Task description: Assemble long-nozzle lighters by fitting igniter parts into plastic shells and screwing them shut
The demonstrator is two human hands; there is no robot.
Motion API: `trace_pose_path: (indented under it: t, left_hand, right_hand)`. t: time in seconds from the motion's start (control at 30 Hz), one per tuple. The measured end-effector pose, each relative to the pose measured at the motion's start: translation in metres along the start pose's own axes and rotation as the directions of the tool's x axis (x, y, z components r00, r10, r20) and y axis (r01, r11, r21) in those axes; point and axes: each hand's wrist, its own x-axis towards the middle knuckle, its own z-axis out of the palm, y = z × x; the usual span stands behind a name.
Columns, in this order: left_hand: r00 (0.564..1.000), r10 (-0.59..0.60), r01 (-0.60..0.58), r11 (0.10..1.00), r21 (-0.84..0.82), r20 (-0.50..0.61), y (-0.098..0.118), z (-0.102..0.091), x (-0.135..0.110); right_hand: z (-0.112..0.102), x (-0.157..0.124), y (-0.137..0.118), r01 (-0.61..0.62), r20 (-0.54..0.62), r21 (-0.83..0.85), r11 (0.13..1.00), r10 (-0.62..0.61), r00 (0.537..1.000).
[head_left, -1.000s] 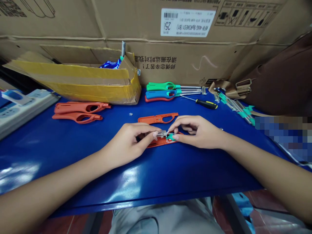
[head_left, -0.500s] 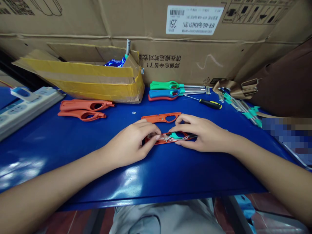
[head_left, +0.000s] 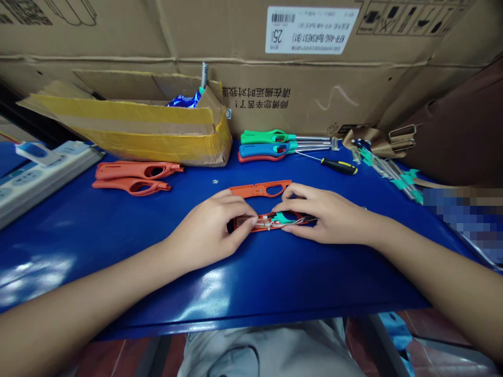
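Observation:
An opened orange gas lighter (head_left: 262,228) lies on the blue table between my hands, its inner parts exposed. Inside it are a green trigger (head_left: 283,218), thin white wires and a clear tank (head_left: 260,224). The thumb and fingers of my left hand (head_left: 220,222) pinch the clear tank at the lighter's left end, partly covering it. My right hand (head_left: 320,214) grips the right end of the lighter between thumb and fingers. Just behind, the loose orange shell half (head_left: 261,189) lies near the fingers of both hands.
Orange lighter bodies (head_left: 135,178) lie at left, beside a power strip (head_left: 47,175). A taped carton (head_left: 157,133) stands behind. Finished-looking lighters (head_left: 263,150), a screwdriver (head_left: 340,166) and lighter inner parts (head_left: 387,170) lie back right. Tiny metal pieces (head_left: 215,181) rest mid-table.
The clear tank and wires have shifted slightly within the orange shell under my left fingertips. My right hand keeps its hold in the same place.

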Motion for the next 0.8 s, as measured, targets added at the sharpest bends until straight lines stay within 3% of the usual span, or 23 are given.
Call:
trace_pose_path:
  t: [0.33, 0.63, 0.8]
  left_hand:
    - [0.999, 0.031, -0.032, 0.998, 0.062, 0.019, -0.0015, -0.0003, -0.0043]
    - [0.999, 0.041, -0.043, 0.989, 0.14, 0.015, -0.0022, 0.0007, -0.0054]
    - [0.996, 0.089, -0.086, 0.975, 0.204, -0.005, -0.0015, 0.0012, -0.0061]
  right_hand:
    - [-0.0014, -0.0003, -0.002, -0.003, 0.026, -0.048, 0.999, 0.004, 1.0]
    - [-0.0068, -0.0008, -0.0022, 0.252, 0.095, -0.146, 0.957, -0.24, 0.966]
    - [-0.0065, -0.0022, -0.0013, 0.253, 0.127, -0.162, 0.954, -0.234, 0.964]
